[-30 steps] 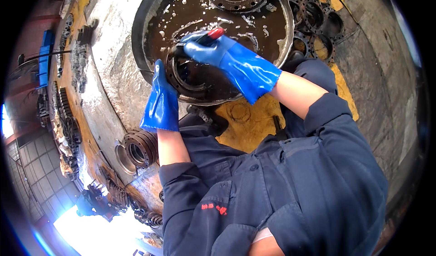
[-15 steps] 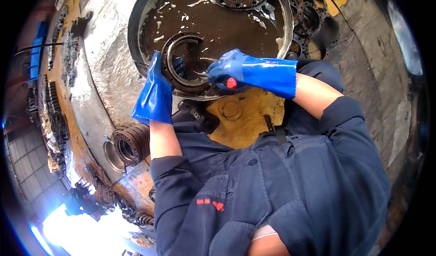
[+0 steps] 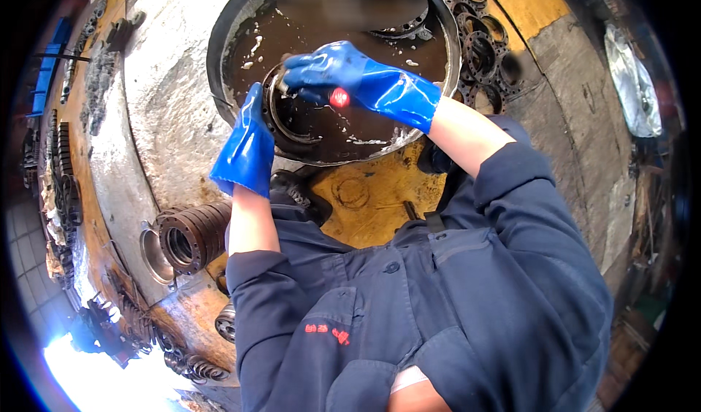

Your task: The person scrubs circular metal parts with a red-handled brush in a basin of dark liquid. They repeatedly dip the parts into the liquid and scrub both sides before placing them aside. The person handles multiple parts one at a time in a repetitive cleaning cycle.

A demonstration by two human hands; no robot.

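My right hand (image 3: 325,72), seen over the remote feed, is closed around a red-ended tool (image 3: 339,97) at the upper rim of a dark metal ring (image 3: 283,131). My left hand (image 3: 246,145) grips the ring's left side, inside the round basin (image 3: 453,55) of brown liquid (image 3: 365,58).

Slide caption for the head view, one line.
At a round basin of brown liquid, the blue-gloved left hand steadies a metal ring while the right hand grips a red-ended tool.
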